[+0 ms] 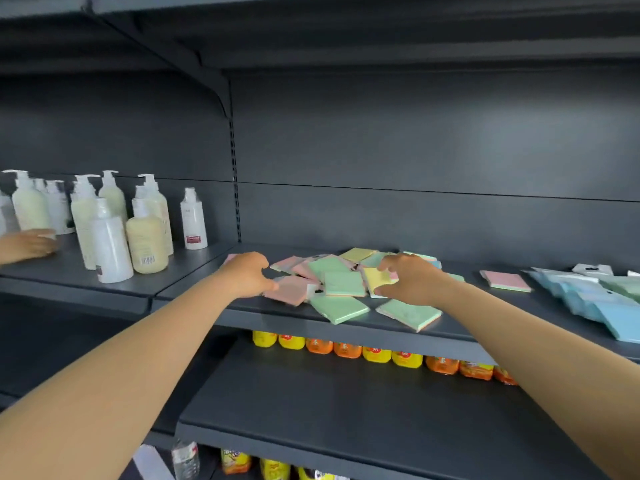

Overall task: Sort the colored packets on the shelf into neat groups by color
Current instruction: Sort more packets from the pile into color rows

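A: Pastel packets, mixed heap mid-shelf [460, 336]. Hands?

B: Left hand [250, 271] is curled, fingertips on a pink packet [289, 289] at the heap's left edge. Right hand [410, 280] pinches a yellow packet [379, 279], thumb under, fingers over.

A: Risks?

B: Two green ones [337, 308] sit near the front lip, w/ a third pack [410, 313] poking over it. I'd guess a sweep or nudge tips them onto the shelf below. Packs look slick, so stacks may slide.

A: Counts?

B: Approx, since they overlap: 4 clear greens, 2 yellows, at least 3 pinks, some blue half-hidden at the back. One pink pack [505, 281] lies apart to the right, beside blue pouches [588, 299]. Bottles [114, 223] left, another person's hand [29, 244] by them.
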A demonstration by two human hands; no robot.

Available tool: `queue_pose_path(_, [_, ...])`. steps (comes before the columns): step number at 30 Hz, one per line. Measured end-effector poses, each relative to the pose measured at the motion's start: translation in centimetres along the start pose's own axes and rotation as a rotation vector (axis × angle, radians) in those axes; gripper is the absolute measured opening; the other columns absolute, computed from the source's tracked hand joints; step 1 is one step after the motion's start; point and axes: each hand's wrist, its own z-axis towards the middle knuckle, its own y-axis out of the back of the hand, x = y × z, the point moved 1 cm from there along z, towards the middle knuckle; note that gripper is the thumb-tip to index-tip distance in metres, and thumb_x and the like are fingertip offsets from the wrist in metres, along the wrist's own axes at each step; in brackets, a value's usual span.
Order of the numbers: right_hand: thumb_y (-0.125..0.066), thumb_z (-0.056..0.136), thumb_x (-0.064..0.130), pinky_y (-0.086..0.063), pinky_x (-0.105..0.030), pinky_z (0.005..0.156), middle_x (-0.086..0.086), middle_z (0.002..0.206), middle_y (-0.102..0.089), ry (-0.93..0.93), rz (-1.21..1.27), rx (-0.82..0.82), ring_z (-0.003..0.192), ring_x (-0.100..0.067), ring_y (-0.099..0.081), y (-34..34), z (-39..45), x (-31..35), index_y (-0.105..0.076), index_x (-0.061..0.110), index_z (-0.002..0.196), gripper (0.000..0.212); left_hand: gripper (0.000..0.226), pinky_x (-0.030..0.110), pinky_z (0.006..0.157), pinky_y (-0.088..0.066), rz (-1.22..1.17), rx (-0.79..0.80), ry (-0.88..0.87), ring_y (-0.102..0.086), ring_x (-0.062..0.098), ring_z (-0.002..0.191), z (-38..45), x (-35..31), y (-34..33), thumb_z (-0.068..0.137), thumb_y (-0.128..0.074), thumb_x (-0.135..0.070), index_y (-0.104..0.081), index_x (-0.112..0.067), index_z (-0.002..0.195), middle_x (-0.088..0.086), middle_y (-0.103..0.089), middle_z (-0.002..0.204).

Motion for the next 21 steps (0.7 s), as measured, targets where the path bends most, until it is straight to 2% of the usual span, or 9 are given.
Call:
queue_pose_path(6, [-0.062, 0.085, 0.041, -0.043, -0.036, 0.096, -0.004, 0.123, -0.058, -0.051, 0.087, 0.058, 0.114, -0.025, -0.053, -2.6, 8.3, 1.4, -0.054, 0.011, 0.122, 0.048, 0.081, 0.031, 0.108, -0.032, -0.21, 0.176, 0.014, -0.039, 0.019, 0.134, 6.2, 2.3, -2.2, 0.078, -0.07, -0.047, -0.035, -0.016, 0.143, 0.002, -0.038, 0.147])
queue_pose_path(8, [-0.062, 0.086, 0.041, -0.043, -0.03, 0.088, -0.003, 0.118, -0.059, -0.049, 0.124, 0.074, 0.111, -0.024, -0.054, -3.5, 11.1, 1.7, -0.055, 0.01, 0.118, 0.045, 0.091, 0.032, 0.11, -0.032, -0.22, 0.25, 0.013, -0.039, 0.018, 0.134, 8.4, 2.9, -3.0, 0.072, -0.072, -0.052, -0.031, -0.018, 0.146, 0.0, -0.036, 0.148])
queue_pose_path(10, [-0.062, 0.085, 0.042, -0.035, -0.024, 0.081, -0.001, 0.122, -0.054, -0.062, 0.157, 0.109, 0.116, -0.022, -0.052, -4.4, 13.6, 1.9, -0.054, 0.013, 0.122, 0.048, 0.096, 0.031, 0.11, -0.032, -0.207, 0.322, -0.008, -0.039, 0.017, 0.134, 10.6, 3.6, -3.7, 0.07, -0.074, -0.054, -0.029, -0.02, 0.147, -0.001, -0.035, 0.149])
queue_pose_path(12, [-0.063, 0.083, 0.048, -0.033, -0.023, 0.08, 0.0, 0.123, -0.053, -0.066, 0.137, 0.146, 0.116, -0.02, -0.05, -5.6, 16.1, 1.7, -0.054, 0.015, 0.124, 0.053, 0.092, 0.03, 0.111, -0.031, -0.202, 0.379, -0.042, -0.038, 0.014, 0.134, 12.6, 4.4, -4.3, 0.069, -0.074, -0.054, -0.032, -0.022, 0.145, -0.005, -0.036, 0.148])
queue_pose_path(14, [-0.064, 0.078, 0.055, -0.037, -0.025, 0.078, 0.002, 0.116, -0.055, -0.06, 0.114, 0.179, 0.105, -0.019, -0.053, -6.7, 18.3, 1.4, -0.057, 0.018, 0.111, 0.05, 0.085, 0.029, 0.112, -0.031, -0.223, 0.404, -0.063, -0.039, 0.011, 0.132, 14.3, 5.4, -4.6, 0.07, -0.075, -0.052, -0.037, -0.024, 0.142, -0.007, -0.038, 0.144])
queue_pose_path(15, [-0.066, 0.076, 0.057, -0.039, -0.025, 0.079, 0.003, 0.117, -0.055, -0.071, 0.117, 0.197, 0.102, -0.018, -0.054, -7.1, 19.0, 1.3, -0.056, 0.019, 0.111, 0.053, 0.082, 0.029, 0.111, -0.032, -0.242, 0.396, -0.065, -0.041, 0.011, 0.129, 15.0, 6.0, -4.7, 0.07, -0.075, -0.05, -0.04, -0.025, 0.139, -0.007, -0.041, 0.141])
queue_pose_path(16, [-0.067, 0.075, 0.058, -0.042, -0.025, 0.078, 0.004, 0.12, -0.055, -0.089, 0.135, 0.212, 0.097, -0.016, -0.055, -7.4, 19.7, 1.2, -0.055, 0.017, 0.118, 0.061, 0.079, 0.029, 0.11, -0.034, -0.268, 0.378, -0.059, -0.044, 0.011, 0.125, 15.7, 6.6, -4.8, 0.069, -0.076, -0.05, -0.043, -0.027, 0.137, -0.007, -0.044, 0.136])
queue_pose_path(18, [-0.071, 0.074, 0.054, -0.043, -0.022, 0.066, 0.001, 0.125, -0.056, -0.109, 0.185, 0.234, 0.078, -0.011, -0.056, -7.6, 20.6, 1.2, -0.051, 0.014, 0.129, 0.071, 0.069, 0.029, 0.105, -0.041, -0.332, 0.312, -0.025, -0.05, 0.01, 0.115, 16.8, 7.9, -5.1, 0.069, -0.077, -0.049, -0.05, -0.03, 0.129, -0.008, -0.051, 0.121])
queue_pose_path(21, [-0.072, 0.074, 0.05, -0.039, -0.017, 0.058, 0.003, 0.133, -0.051, -0.097, 0.224, 0.253, 0.072, -0.004, -0.055, -7.6, 21.8, 1.2, -0.048, 0.018, 0.133, 0.071, 0.048, 0.022, 0.087, -0.047, -0.467, 0.203, -0.011, -0.053, 0.007, 0.105, 17.0, 9.3, -5.9, 0.072, -0.076, -0.043, -0.057, -0.035, 0.116, -0.007, -0.053, 0.115])
